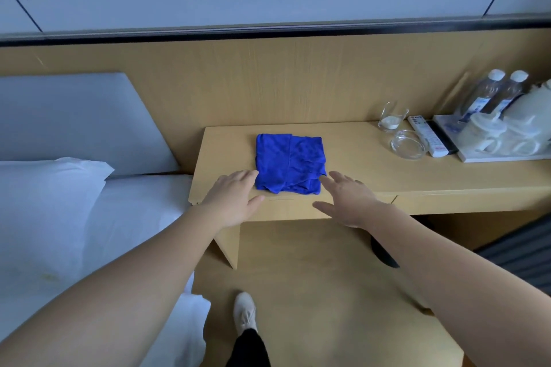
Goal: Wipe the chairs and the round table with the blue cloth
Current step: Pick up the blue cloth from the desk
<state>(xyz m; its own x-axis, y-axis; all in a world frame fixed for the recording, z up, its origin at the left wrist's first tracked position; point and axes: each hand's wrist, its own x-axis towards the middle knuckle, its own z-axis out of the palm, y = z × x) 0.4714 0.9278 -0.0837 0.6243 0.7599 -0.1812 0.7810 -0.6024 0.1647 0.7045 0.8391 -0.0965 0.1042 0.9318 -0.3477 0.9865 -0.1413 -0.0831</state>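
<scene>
A long pale wooden desk [357,171] is running along the wall. A folded blue cloth [289,162] is lying near its left end, close to the front edge. Toward the right end, a clear drinking glass [392,117] is standing by the back edge, a round clear glass dish [409,144] is sitting just before it, a white remote control [428,135] is lying beside both, and a white rectangular tray [507,157] is resting furthest right.

One wide-angle view from the person's head faces forward and steeply down. It looks closely onto the tabletop [363,167], with the floor [313,292] directly beneath. The left hand [235,199] and right hand [348,202] enter from the bottom corners.
</scene>
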